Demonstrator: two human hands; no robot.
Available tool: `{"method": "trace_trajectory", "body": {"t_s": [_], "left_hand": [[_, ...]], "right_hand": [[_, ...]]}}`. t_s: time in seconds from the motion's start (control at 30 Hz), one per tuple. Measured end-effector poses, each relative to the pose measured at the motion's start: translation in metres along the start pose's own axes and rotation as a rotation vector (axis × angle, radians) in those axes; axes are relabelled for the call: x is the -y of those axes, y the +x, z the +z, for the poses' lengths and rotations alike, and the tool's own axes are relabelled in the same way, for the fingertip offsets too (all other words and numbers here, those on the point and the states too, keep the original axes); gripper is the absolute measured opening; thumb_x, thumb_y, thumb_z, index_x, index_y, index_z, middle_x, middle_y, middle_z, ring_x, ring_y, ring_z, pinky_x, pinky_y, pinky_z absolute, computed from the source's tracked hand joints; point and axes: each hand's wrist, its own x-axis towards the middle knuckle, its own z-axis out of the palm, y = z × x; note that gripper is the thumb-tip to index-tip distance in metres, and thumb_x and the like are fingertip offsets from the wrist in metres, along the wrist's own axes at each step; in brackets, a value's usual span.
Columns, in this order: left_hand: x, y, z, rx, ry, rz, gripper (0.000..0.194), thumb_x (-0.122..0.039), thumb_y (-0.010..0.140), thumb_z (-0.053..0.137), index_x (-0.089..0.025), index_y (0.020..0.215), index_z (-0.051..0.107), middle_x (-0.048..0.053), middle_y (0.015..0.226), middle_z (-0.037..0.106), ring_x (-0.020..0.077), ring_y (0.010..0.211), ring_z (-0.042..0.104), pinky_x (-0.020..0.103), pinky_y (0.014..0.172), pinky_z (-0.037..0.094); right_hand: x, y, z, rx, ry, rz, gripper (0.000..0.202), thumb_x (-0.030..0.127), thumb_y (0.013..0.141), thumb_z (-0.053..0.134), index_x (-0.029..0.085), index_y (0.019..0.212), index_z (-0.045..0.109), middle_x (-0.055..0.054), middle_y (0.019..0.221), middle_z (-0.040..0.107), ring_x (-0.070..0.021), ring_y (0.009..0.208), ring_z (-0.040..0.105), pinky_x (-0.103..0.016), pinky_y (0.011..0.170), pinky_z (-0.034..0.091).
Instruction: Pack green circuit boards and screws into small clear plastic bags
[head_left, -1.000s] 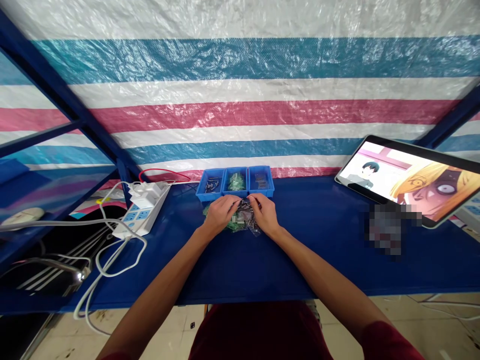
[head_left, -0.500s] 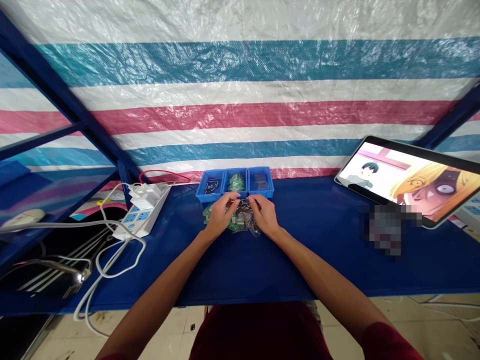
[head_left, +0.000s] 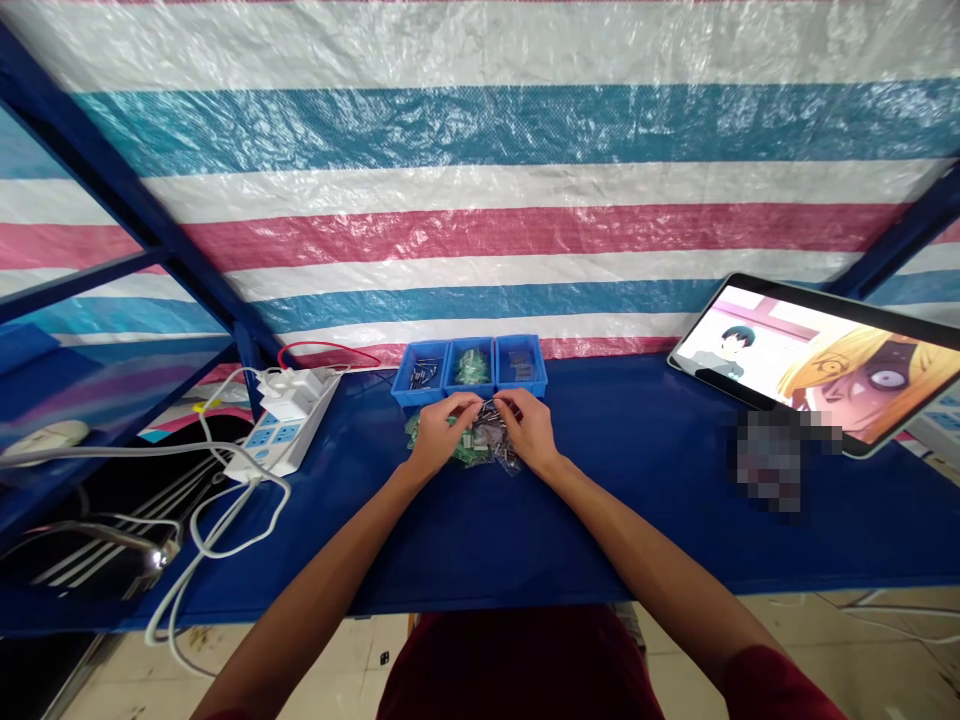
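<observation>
My left hand [head_left: 441, 436] and my right hand [head_left: 531, 430] meet over a small pile on the blue table. Both are closed, thumbs and fingertips pinched close together. Something small, thin and dark seems to be between the fingertips, too small to name. Under and between the hands lie green pieces [head_left: 471, 453] and thin metal pins in clear plastic [head_left: 505, 456]. Just beyond stand three joined blue bins. The left bin [head_left: 417, 398] holds dark metal pins, the middle bin [head_left: 470, 390] green pieces, and the right bin [head_left: 529, 389] small greyish pieces.
To the left a white power strip [head_left: 264, 452] lies with plugs and looping white cables [head_left: 217, 550]. A tablet [head_left: 817, 365] playing a cartoon leans at the right, with a blurred-out object [head_left: 770, 462] before it. Behind hangs a striped plastic sheet [head_left: 480, 230].
The fingertips of both hands have dipped slightly toward the pile and drawn a little closer. The thin piece between them shows less clearly. Bins and tablet stay put.
</observation>
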Motion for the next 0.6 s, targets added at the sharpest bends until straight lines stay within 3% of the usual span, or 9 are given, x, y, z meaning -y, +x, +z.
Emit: {"method": "trace_trajectory", "body": {"t_s": [0.1, 0.3, 0.6], "left_hand": [[-0.0022, -0.0005, -0.0001, -0.027, -0.024, 0.001, 0.023, -0.036, 0.085, 0.057, -0.016, 0.081, 0.067, 0.001, 0.068, 0.065, 0.0105, 0.053, 0.058, 0.022, 0.058, 0.051], [-0.0041, -0.0008, -0.0015, -0.044, 0.003, 0.000, 0.020, -0.033, 0.083, 0.061, -0.016, 0.081, 0.070, 0.002, 0.067, 0.068, 0.0110, 0.053, 0.061, 0.022, 0.056, 0.053], [-0.0019, -0.0015, -0.0019, -0.049, -0.066, -0.009, 0.021, -0.036, 0.079, 0.065, -0.015, 0.081, 0.071, 0.004, 0.068, 0.070, 0.0136, 0.056, 0.064, 0.024, 0.058, 0.056]], "right_hand": [[0.0013, 0.0000, -0.0007, 0.016, -0.005, -0.002, 0.026, 0.035, 0.091, 0.045, 0.020, 0.086, 0.066, -0.004, 0.080, 0.065, -0.0158, 0.069, 0.058, -0.027, 0.068, 0.048], [0.0063, -0.0005, -0.0037, 0.023, 0.025, -0.016, 0.027, 0.037, 0.092, 0.043, 0.020, 0.096, 0.064, -0.006, 0.088, 0.066, -0.0157, 0.071, 0.059, -0.027, 0.068, 0.047], [0.0049, 0.0000, -0.0023, 0.082, 0.042, -0.025, 0.024, 0.035, 0.092, 0.044, 0.020, 0.086, 0.062, -0.004, 0.081, 0.064, -0.0147, 0.069, 0.057, -0.026, 0.067, 0.046]]}}
